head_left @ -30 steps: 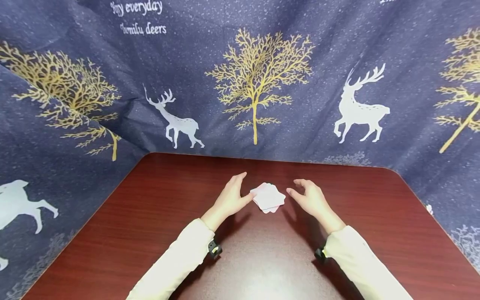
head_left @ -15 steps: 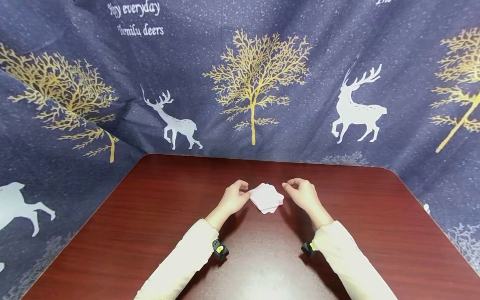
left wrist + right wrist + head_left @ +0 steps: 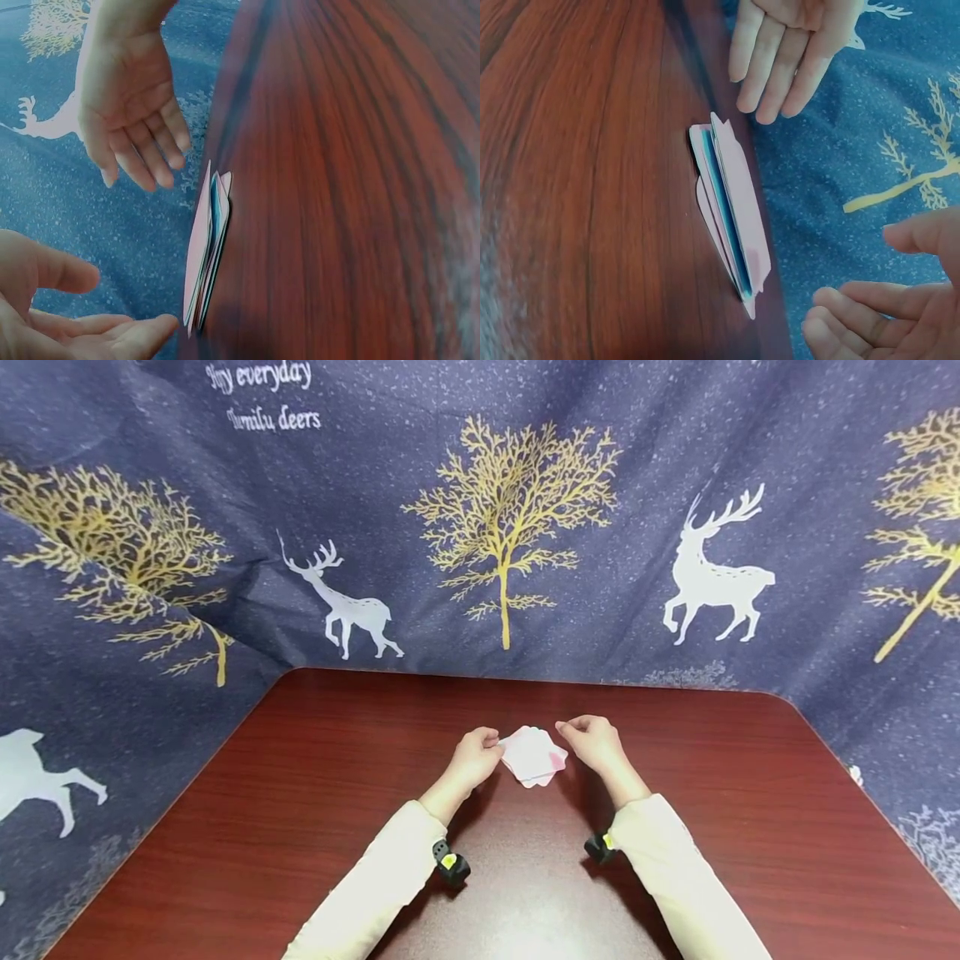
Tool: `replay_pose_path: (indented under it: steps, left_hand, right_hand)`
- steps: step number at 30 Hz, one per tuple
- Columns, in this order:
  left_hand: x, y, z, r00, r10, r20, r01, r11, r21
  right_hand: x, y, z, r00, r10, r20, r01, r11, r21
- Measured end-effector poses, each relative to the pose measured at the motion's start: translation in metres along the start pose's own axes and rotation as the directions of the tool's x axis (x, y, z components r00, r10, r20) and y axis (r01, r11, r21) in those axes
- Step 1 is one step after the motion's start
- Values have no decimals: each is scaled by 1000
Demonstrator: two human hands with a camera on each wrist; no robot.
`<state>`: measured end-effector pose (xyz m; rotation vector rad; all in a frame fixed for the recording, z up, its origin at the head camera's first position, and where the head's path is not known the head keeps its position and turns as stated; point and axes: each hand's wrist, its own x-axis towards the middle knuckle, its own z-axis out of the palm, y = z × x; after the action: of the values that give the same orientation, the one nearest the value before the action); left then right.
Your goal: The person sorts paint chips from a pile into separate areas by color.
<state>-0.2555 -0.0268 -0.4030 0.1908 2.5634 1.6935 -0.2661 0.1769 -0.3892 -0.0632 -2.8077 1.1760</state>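
Note:
A loose stack of thin, pale pink and white cards (image 3: 531, 757) lies on the table, its corners turned in different directions. Seen from the side in the left wrist view, the cards (image 3: 199, 262) show pink faces and a blue layer among them. My left hand (image 3: 472, 760) is at the stack's left edge, thumb and fingers apart in the left wrist view. Just off the upper right edge is my right hand (image 3: 595, 743), its fingers bent loosely with nothing between them. The right wrist view shows a gap between that hand's thumb and fingers (image 3: 862, 311).
The dark red wood-grain table (image 3: 315, 760) has rounded far corners. Behind it hangs a blue cloth (image 3: 600, 635) printed with deer and gold trees. Dark wrist cameras are strapped at the cream sleeves (image 3: 375, 877).
Both hands have come closer to the stack, the left moving right and the right moving left. Their fingers have drawn in from a wider spread. The stack stays in place.

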Motion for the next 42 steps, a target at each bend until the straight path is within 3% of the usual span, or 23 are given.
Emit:
replay_pose_path:
  steps: [9, 16, 32, 42]
  left_hand:
    - [-4, 4, 7, 991, -136, -20, 130, 978, -164]
    - [-7, 11, 13, 974, -226, 18, 222, 934, -282]
    - [-8, 7, 23, 973, -215, 79, 229, 907, -353]
    - [-7, 6, 27, 977, -188, 99, 211, 907, -365]
  right_hand:
    - [5, -1, 11, 998, 43, 47, -45, 998, 50]
    - [5, 2, 18, 995, 82, 56, -88, 989, 117]
    - [4, 0, 20, 991, 106, 76, -119, 974, 192]
    - [4, 1, 22, 992, 109, 65, -116, 985, 125]
